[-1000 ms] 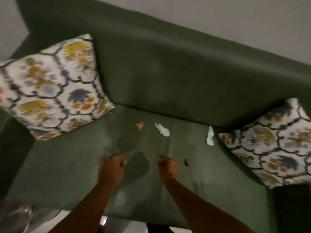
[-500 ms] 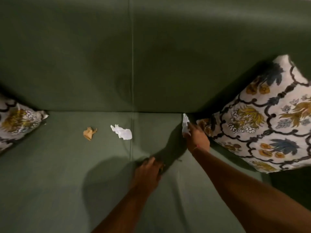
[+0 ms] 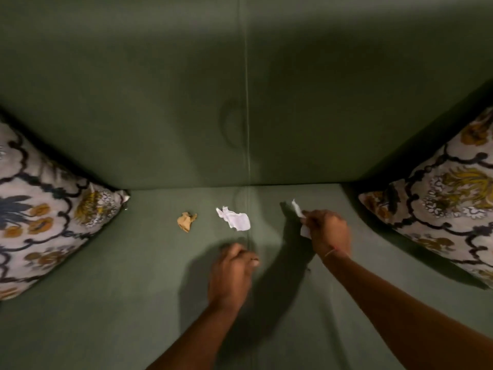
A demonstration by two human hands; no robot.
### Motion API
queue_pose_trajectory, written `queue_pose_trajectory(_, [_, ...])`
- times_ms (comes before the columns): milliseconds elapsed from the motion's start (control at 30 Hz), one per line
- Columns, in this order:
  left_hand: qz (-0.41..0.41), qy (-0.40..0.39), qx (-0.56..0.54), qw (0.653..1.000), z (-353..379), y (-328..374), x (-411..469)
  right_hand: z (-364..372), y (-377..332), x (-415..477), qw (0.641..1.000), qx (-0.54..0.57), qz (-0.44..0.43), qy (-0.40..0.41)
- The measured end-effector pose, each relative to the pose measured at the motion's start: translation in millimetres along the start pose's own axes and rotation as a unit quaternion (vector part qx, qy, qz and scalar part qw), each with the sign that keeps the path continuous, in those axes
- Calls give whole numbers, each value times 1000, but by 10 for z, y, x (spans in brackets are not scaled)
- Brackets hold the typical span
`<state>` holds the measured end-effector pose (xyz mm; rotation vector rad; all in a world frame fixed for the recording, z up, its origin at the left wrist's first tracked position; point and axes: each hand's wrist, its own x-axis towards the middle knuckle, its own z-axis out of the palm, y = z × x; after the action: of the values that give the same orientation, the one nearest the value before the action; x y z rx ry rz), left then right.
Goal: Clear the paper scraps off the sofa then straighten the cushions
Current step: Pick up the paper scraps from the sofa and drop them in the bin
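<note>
Left hand (image 3: 231, 273), nearest the viewer, curled into a loose fist low over the green sofa seat (image 3: 112, 303); whether it holds anything cannot be told. Right hand (image 3: 327, 232), farther and to the right, pinching a white paper scrap (image 3: 296, 208) whose ends protrude above and below the fingers. Beyond, lying on the seat near the backrest: a crumpled white scrap (image 3: 234, 218) and, to its left, a crumpled tan scrap (image 3: 186, 221). Patterned cushions lean in the left corner (image 3: 45, 212) and right corner (image 3: 442, 201).

Both cushions (image 3: 48, 209) cut off, L/R edges
</note>
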<state>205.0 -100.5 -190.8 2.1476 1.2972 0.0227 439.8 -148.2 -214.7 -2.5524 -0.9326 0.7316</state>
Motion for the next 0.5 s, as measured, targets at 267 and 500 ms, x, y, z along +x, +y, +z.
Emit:
queue_pose_trajectory(267, [-67,98,97,988,-887,-923,579,538,-1160,-179,976,-55,-209,-19])
queue_pose_trajectory(500, [-57,15,92,994,-776,-1097,862,895,-1325,-269,948,-184,-244,-92])
